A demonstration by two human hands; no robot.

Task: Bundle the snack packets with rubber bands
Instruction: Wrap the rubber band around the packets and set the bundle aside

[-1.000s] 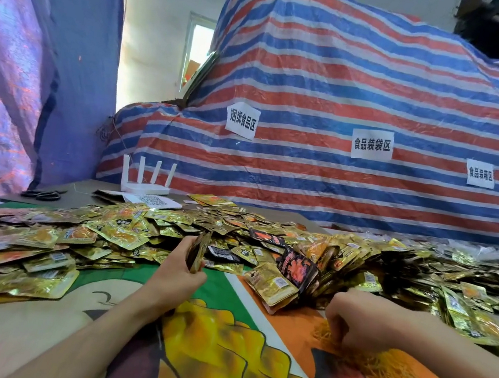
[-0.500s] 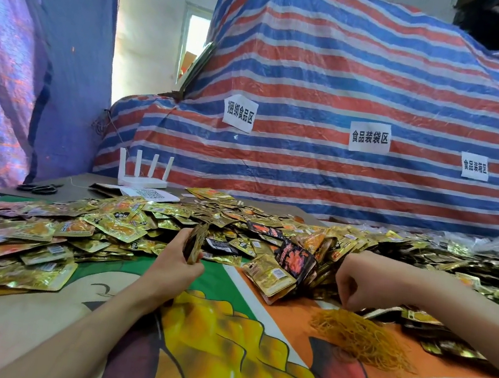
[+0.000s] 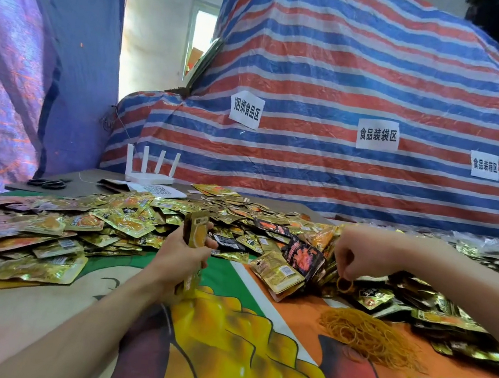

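My left hand (image 3: 179, 254) grips an upright stack of gold snack packets (image 3: 195, 232) above the printed table cover. My right hand (image 3: 360, 255) is raised over the packet heap and pinches a yellow rubber band (image 3: 345, 285) that hangs below its fingers. A loose heap of yellow rubber bands (image 3: 369, 333) lies on the orange part of the cover, below my right hand. Gold and black snack packets (image 3: 128, 223) are spread in a wide pile across the table behind both hands.
A white router (image 3: 149, 171) with upright antennas stands at the back of the table, with scissors (image 3: 47, 183) to its left. A red, white and blue striped tarp (image 3: 349, 106) with paper labels rises behind the table. The colourful printed cover (image 3: 235, 347) lies in front.
My right hand rose from the rubber band heap with one band pinched in it. My left hand raised the packet stack a little and kept its grip.
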